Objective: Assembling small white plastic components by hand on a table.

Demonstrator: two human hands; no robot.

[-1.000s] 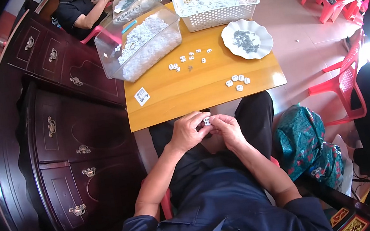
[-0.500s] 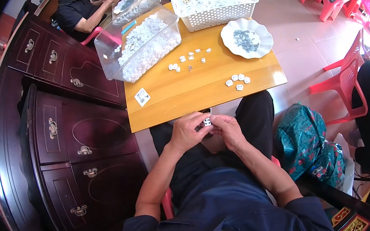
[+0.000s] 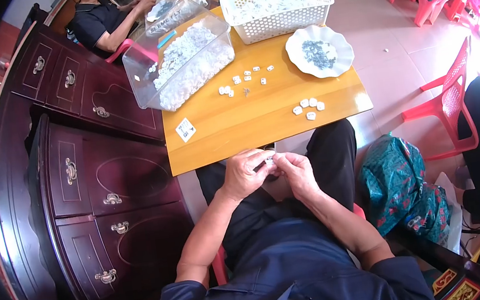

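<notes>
Above my lap, just off the table's near edge, my left hand (image 3: 244,172) and my right hand (image 3: 295,171) meet at the fingertips. Pinched between them is a small white plastic piece with dark openings (image 3: 269,161), mostly covered by the fingers. Both hands are closed on it. On the wooden table (image 3: 232,133) in front lie several similar white pieces (image 3: 304,103) at the right. Another loose group of white pieces (image 3: 237,80) is spread nearer the middle, with a few tiny metal bits (image 3: 247,92) beside it.
A clear bin (image 3: 143,93) of white parts stands back left, a white perforated basket (image 3: 278,25) behind. The scalloped white plate (image 3: 295,53) holds grey metal parts. A printed card (image 3: 185,130) lies left. Drawers flank the left side; another person (image 3: 101,23) sits beyond.
My fingers have closed further over the small white piece, so less of it shows. The view has shifted slightly; the things on the table stay where they were.
</notes>
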